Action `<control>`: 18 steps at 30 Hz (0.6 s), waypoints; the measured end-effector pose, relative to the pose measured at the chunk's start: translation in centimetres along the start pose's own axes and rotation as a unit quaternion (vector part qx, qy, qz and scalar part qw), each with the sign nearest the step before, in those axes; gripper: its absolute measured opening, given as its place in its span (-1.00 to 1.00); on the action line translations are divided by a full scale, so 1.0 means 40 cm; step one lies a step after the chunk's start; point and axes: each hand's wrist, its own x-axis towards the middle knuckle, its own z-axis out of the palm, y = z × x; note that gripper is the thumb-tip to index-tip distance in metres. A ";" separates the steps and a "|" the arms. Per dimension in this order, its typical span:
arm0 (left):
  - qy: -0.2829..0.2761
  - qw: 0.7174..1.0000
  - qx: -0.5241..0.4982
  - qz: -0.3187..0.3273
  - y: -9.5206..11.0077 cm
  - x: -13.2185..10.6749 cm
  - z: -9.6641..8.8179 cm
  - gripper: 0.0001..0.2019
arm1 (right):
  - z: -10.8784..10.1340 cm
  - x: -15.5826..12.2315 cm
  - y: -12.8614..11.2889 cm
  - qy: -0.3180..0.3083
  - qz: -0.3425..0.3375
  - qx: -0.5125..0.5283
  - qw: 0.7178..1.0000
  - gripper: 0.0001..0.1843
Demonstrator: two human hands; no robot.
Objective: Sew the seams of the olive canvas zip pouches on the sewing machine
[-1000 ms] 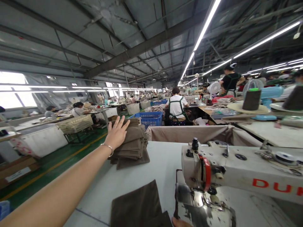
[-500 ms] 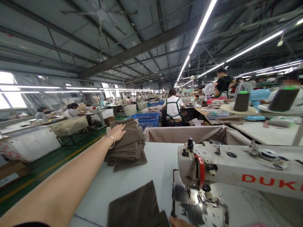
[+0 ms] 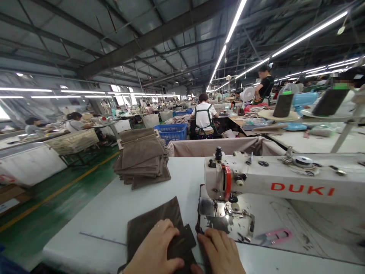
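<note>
My left hand rests on a dark brown fabric piece, its fingers bent and the thumb spread apart from them. Beneath that hand lies a smaller dark fabric piece with a notched edge. My right hand is by the front of the sewing machine, fingers close together and bent over a dark fabric edge; its thumb is partly cut off by the frame. Beyond both hands a stack of brown fabric pieces sits at the table's far left, with no hand on it.
Pink-handled thread snips lie on the table to the right of the metal plate. A cloth-lined bin adjoins the table's far edge. Behind it are a blue crate and a seated co-worker. Thread cones stand at the right.
My left hand has left the stack and come back toward me onto the near fabric piece. More of my right hand now shows. The view has tilted down and shifted, revealing the pink snips.
</note>
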 end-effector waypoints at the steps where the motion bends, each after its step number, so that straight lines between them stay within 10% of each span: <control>1: -0.003 1.000 -0.004 -0.014 0.015 -0.010 0.027 -0.63 | -0.010 0.002 -0.009 -0.012 0.017 0.020 1.000 -0.44; 18: 0.011 0.986 -0.156 -0.056 0.083 0.016 0.016 -0.90 | -0.108 0.006 -0.065 -0.093 0.095 0.159 0.978 -0.74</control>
